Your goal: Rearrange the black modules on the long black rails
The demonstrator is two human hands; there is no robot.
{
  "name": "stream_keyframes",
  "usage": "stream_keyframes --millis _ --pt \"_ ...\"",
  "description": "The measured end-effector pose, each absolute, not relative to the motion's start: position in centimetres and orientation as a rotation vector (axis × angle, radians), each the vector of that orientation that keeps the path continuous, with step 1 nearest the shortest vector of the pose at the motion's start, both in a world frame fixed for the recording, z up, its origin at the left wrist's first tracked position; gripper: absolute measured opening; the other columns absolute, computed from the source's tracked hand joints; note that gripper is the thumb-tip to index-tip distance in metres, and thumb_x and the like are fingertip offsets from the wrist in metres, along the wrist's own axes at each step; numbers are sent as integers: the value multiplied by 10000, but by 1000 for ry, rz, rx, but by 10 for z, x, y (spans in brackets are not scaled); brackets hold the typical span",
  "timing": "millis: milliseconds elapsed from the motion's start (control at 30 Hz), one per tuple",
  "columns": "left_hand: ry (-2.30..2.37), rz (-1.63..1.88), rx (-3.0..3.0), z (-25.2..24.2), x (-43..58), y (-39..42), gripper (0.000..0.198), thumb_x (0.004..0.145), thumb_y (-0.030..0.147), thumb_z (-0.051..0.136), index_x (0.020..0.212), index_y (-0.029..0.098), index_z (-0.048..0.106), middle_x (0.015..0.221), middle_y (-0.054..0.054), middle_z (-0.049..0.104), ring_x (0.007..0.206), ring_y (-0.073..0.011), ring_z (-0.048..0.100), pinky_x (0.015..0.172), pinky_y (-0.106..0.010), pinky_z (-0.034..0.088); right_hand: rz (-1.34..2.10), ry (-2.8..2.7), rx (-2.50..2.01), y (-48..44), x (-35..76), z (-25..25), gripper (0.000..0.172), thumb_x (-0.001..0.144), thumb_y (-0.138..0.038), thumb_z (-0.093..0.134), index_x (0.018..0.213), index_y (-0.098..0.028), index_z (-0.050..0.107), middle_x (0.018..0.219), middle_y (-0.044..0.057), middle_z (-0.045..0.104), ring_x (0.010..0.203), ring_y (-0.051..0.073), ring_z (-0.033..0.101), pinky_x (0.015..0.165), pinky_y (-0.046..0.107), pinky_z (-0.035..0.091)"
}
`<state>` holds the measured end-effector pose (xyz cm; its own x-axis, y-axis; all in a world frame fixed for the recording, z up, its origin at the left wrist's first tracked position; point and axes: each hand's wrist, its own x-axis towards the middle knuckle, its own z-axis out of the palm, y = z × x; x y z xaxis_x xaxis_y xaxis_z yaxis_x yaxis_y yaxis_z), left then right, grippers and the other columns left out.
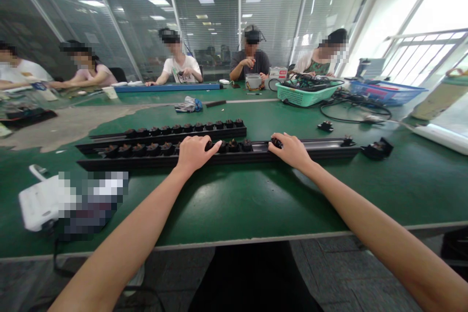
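Note:
A long black rail (256, 157) lies across the green table, with several black modules seated along its channel. My left hand (195, 152) rests over the rail's middle, thumb and fingers apart around a module that it partly hides. Farther right, my right hand (290, 150) is closed on a small black module (276, 142) at the channel. Bare silvery channel shows on both sides of my right hand. Behind the left part lies a second black rail (226, 132) with a row of similar modules. One loose module (325, 126) sits behind the rail, another (378, 148) off its right end.
A green basket (305, 95) of cables and a blue basket (387, 92) stand at the back right. A white device (42, 200) lies at the near left. Several people sit across the table. A crumpled cloth (189, 105) lies beyond the rails.

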<state>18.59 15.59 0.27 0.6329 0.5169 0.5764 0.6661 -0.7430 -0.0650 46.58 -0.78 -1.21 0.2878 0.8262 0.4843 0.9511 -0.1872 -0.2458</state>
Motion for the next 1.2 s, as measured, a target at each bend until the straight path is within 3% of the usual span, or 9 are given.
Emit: stream_keyframes --millis 167,433,733,1000,1200 --pt "-971 -782 -2597 3 186 155 598 977 668 332 844 210 693 818 -103 727 829 -280 677 823 -410 441 -344 -1567 -2127 -8 467 -11 309 923 -435 506 1051 -237 707 1007 79 745 887 254 682 771 332 473" --pt "-972 -775 -2597 4 186 156 603 980 668 329 845 207 694 818 -104 726 827 -278 677 812 -404 434 -367 -1550 -2188 -10 467 -9 333 926 -443 489 1063 -237 711 1013 84 745 868 255 680 731 327 452" --pt "-951 -792 -2605 3 186 157 604 980 669 327 841 206 688 828 -105 734 836 -284 682 817 -410 435 -313 -1630 -2185 -11 475 -5 339 931 -443 505 1102 -231 708 968 77 760 873 263 695 775 338 473" --pt "-950 -785 -2591 2 185 159 607 975 672 326 833 209 693 809 -109 733 813 -285 681 801 -413 438 -148 -1819 -2001 -11 490 -1 381 941 -454 513 1141 -192 705 1075 94 762 1003 276 705 914 371 483" --pt "-945 -778 -2590 2 185 159 613 979 675 315 838 207 686 802 -102 729 810 -281 678 801 -409 438 -169 -1721 -1897 -14 487 -11 378 940 -442 503 1133 -181 696 1036 88 757 958 260 704 873 349 490"
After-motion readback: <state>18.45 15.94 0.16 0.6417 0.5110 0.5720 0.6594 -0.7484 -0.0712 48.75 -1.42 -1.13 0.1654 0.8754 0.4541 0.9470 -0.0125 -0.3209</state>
